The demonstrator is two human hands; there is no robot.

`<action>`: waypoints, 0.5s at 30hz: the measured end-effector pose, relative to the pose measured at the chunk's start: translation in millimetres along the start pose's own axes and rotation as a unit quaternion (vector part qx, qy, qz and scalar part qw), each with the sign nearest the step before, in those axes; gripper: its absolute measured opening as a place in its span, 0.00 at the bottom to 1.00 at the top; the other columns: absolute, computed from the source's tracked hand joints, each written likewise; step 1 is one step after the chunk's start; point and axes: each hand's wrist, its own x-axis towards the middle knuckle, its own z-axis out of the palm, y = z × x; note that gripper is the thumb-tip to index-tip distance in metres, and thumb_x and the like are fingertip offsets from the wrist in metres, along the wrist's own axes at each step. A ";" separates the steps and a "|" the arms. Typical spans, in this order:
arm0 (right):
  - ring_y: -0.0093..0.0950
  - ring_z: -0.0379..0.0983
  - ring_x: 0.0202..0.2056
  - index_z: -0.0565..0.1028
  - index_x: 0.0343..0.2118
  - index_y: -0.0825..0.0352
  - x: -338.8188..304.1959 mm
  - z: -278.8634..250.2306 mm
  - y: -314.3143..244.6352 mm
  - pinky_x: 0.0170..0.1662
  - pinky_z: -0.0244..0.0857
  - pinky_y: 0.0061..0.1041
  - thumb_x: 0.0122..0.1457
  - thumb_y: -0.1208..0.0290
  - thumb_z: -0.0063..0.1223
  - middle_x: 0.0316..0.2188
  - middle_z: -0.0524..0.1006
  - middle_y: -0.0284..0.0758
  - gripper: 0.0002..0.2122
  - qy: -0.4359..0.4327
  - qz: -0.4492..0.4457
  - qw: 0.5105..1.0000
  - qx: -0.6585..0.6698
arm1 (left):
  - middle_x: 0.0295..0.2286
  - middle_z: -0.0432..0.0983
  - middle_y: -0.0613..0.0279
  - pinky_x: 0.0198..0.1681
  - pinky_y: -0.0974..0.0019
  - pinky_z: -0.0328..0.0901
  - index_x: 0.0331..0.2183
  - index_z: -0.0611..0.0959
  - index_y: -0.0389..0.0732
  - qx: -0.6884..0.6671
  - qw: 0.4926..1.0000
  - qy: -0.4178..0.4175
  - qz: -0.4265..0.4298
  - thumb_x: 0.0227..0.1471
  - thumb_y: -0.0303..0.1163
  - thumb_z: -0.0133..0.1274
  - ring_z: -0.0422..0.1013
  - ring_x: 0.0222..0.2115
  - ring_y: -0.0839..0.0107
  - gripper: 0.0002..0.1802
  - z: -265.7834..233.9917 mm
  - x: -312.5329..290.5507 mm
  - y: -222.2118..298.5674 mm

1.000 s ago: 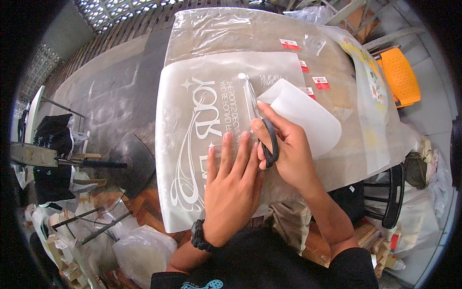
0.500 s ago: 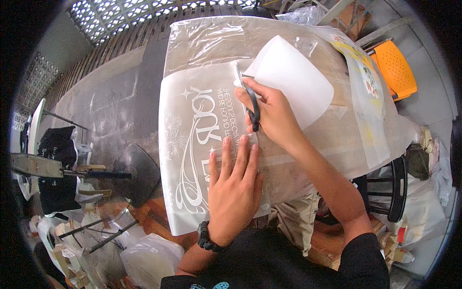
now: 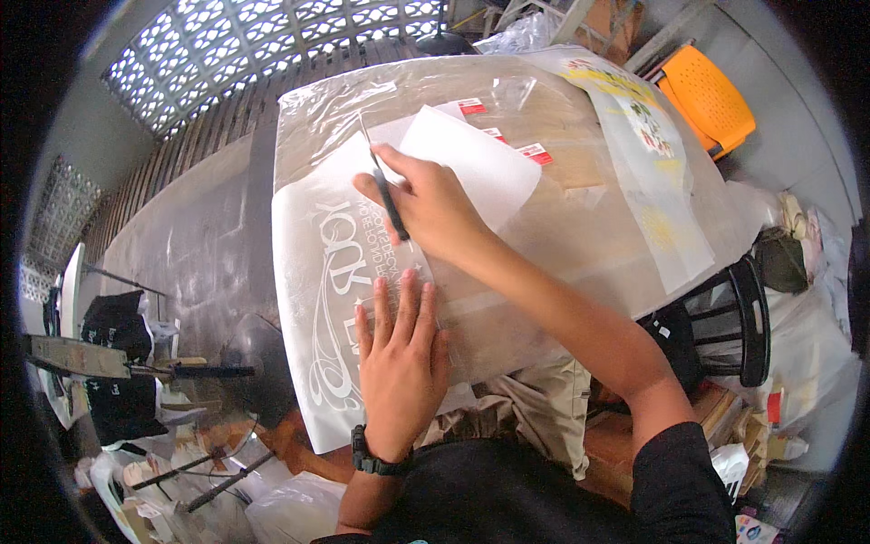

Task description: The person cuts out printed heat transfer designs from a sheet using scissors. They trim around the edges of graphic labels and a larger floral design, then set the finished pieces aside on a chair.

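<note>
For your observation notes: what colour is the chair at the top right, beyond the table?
Orange, the chair shows in the head view.

The big sheet (image 3: 317, 299) under the left hand (image 3: 399, 363) looks like frosted translucent film, semi-matt, with pale printed lettering and swirls. At 12 o'clock from it, a smooth white paper piece (image 3: 480, 168) is peeled up, matt. The right hand (image 3: 430, 204) grips a thin dark tool (image 3: 388, 195), plastic or metal, can't tell which. The table (image 3: 562, 245) is wrapped in clear plastic, glossy and wrinkly, brownish underneath. At 2 o'clock there's an orange plastic chair (image 3: 707, 95), matt with a dotted texture. The wristwatch (image 3: 373, 461) is black, rubbery-looking. The trousers (image 3: 544, 417) are khaki cloth, the sleeve (image 3: 680, 480) black cloth.
</note>
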 end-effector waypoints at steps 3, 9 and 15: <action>0.26 0.74 0.13 0.69 0.56 0.78 9.5 -5.0 -14.3 0.18 0.65 0.28 0.63 0.55 0.56 0.12 0.73 0.38 0.29 0.006 -0.006 1.000 -0.001 | 0.65 0.56 0.55 0.69 0.45 0.38 0.61 0.70 0.44 -0.012 1.000 0.002 0.003 0.60 0.36 0.49 0.47 0.68 0.49 0.28 -1.0 0.3 3.3; 0.12 0.70 0.22 0.70 0.61 0.65 -104.2 -63.7 -103.9 0.24 0.57 0.13 0.52 0.64 0.70 0.20 0.75 0.24 0.32 0.055 -0.037 0.993 -0.101 | 0.64 0.58 0.50 0.68 0.41 0.42 0.59 0.72 0.39 -0.016 1.000 -0.025 0.006 0.59 0.36 0.50 0.48 0.67 0.46 0.27 -1.3 -2.2 -2.1; 0.15 0.74 0.31 0.75 0.54 0.62 -105.1 -119.3 -83.1 0.31 0.63 0.18 0.44 0.65 0.73 0.28 0.80 0.28 0.31 0.142 0.029 0.949 -0.279 | 0.64 0.58 0.51 0.68 0.43 0.41 0.60 0.70 0.39 -0.042 0.999 0.017 -0.002 0.59 0.36 0.51 0.48 0.67 0.46 0.29 -5.6 -4.5 -3.7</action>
